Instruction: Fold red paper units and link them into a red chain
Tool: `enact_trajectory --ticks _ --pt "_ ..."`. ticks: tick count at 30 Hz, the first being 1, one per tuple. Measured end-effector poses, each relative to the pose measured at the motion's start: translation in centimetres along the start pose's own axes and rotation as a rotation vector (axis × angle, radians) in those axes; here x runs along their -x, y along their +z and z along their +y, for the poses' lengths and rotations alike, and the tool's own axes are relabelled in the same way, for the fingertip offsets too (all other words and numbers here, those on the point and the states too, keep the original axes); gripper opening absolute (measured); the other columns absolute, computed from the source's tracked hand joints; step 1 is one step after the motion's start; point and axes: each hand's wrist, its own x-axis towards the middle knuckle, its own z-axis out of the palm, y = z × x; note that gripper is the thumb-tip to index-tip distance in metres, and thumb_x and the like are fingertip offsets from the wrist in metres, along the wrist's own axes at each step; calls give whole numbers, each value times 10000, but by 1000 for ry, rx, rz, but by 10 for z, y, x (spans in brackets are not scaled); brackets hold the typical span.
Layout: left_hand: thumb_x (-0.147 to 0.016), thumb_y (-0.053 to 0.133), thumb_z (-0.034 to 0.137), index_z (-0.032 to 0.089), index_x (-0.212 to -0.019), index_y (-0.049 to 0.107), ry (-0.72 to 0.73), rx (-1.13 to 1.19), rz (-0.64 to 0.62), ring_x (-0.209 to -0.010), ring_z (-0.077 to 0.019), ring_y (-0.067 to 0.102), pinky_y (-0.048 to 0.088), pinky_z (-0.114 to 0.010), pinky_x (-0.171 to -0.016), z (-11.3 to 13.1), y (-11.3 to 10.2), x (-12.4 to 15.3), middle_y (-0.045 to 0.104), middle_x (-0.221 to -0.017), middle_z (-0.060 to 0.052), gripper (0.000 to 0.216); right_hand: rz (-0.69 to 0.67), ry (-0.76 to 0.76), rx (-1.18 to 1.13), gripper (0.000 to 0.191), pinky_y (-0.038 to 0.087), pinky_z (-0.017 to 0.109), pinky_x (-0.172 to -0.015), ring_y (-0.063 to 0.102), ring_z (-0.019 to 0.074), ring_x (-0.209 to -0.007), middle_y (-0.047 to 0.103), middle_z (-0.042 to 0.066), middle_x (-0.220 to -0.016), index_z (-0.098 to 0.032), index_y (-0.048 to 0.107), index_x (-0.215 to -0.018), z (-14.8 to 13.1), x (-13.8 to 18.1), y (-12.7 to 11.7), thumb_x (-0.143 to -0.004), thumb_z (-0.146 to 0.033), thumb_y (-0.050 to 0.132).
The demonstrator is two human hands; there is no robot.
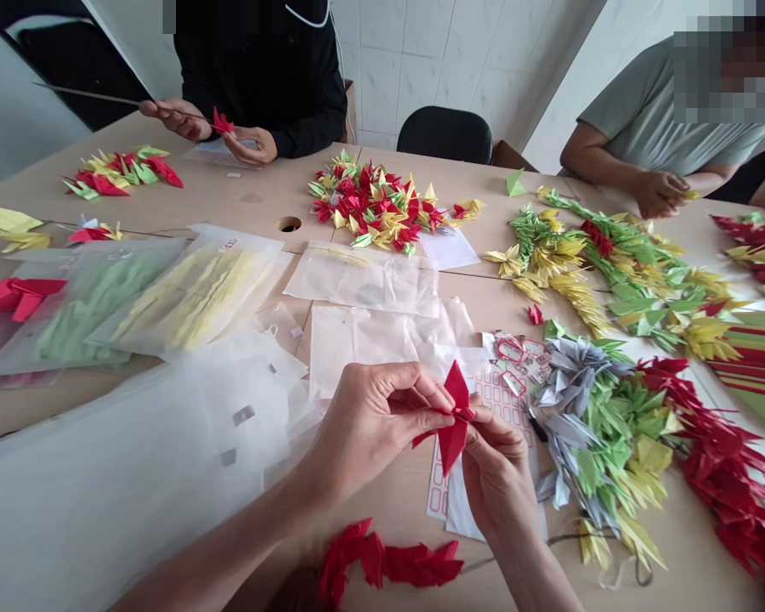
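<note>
Above the table's near side, my left hand pinches a red origami crane between thumb and fingers. My right hand grips the same crane from the other side, its fingertips closed at the middle of the folded paper. The crane's wings stand up and down. Below my hands lies a row of red cranes, with a dark cord running rightward from it. Beneath my right hand are a label sheet with red frames and a pale sheet of paper.
Clear plastic bags cover the left; filled bags lie behind. Mixed cranes form a central pile, with bunches of green and red cranes rightward. Opposite, a person holds a rod and red crane; another sits right.
</note>
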Motion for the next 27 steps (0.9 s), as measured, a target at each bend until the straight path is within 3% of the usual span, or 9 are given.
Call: enact_trajectory --ticks 8,14,21,27 --pt "-706 718 177 133 -671 670 -59 48 15 -706 -112 659 524 -176 -648 0 -2 -2 701 -759 -18 74 61 -58 56 131 435 248 -680 485 112 -695 540 -23 -674 -259 752 -726 1 1 -2 -607 -223 791" --pt "-681 736 192 131 -673 670 -102 79 15 -734 -149 671 546 -223 -668 -3 -2 -3 707 -752 -35 90 74 -96 95 117 428 267 -668 491 118 -664 573 -18 -666 -257 746 -703 2 0 -2 -600 -224 791" --pt "-679 741 207 127 -678 656 -152 87 16 -690 -135 657 529 -204 -629 -3 -1 -4 704 -747 -38 117 55 -7 -5 119 469 254 -716 565 117 -701 633 -22 -701 -254 742 -686 0 1 4 -586 -234 803" --pt "-692 733 218 125 -683 636 -147 99 4 -639 -102 628 508 -177 -595 -1 0 -2 691 -745 -31 135 -40 105 -82 134 492 254 -687 610 129 -695 680 -17 -719 -275 749 -723 -1 0 5 -601 -259 804"
